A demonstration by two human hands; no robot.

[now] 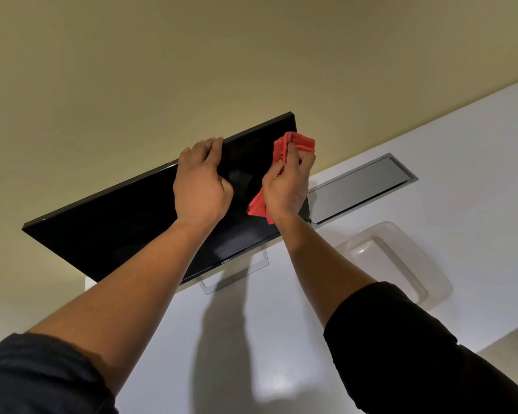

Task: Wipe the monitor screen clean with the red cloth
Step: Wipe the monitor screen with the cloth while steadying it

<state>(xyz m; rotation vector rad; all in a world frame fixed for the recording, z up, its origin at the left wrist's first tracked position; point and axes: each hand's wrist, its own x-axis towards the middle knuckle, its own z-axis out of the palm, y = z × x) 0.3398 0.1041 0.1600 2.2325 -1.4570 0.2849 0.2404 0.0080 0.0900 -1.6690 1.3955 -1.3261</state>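
My left hand [202,186] gripped the top edge of the monitor [126,228], fingers curled over the rim and the palm lying against the dark glass, closed on the frame and steadying it. The monitor stood on the white desk [281,339] on its thin silver stand [237,276], the screen black and unlit, a small logo on its lower bezel. From my tilted view the panel ran from lower left up to upper right, with the plain beige wall [192,55] behind it.

My right hand [287,180] was closed around the red cloth [293,143], bunched in a fist near the screen's right side. The cloth was crumpled: one wad stuck out above my fingers, reaching up toward the monitor's upper right corner, and another tail hung out below the heel of my hand, lying over the glass. My hand was between those two ends, so most of the cloth was hidden inside my grip. The cloth lay against the right part of the screen, just beside my left hand but not touching it.

Both my forearms were bare, with dark sleeves [416,348] pushed up toward the elbows. To the right of the monitor a grey hatch cover [362,186] was set into the desk, and nearer me sat a clear plastic tray [401,258], well apart from the cloth.
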